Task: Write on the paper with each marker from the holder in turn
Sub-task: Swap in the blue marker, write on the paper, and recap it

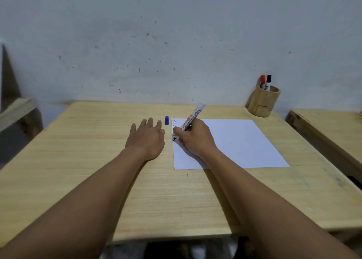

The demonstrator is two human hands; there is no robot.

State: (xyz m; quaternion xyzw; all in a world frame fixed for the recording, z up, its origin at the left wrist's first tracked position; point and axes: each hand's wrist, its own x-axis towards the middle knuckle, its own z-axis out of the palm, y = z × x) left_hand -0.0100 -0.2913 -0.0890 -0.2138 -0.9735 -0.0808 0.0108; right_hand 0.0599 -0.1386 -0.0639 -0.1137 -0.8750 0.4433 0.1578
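Note:
A white sheet of paper (239,141) lies on the wooden table (98,141). My right hand (193,139) grips a white board marker (194,116) with its tip down on the paper's left edge, where small red and dark marks run in a column. The marker's blue cap (166,120) stands on the table just left of the paper. My left hand (147,139) rests flat on the table beside the paper, fingers spread, holding nothing. A wooden holder (262,101) at the back right holds a red-capped marker (262,80) and a black-capped marker (268,81).
A stained grey wall rises right behind the table. A second wooden table (329,129) stands close on the right, and a wooden frame (17,110) on the left. The near part of the table carries only my forearms.

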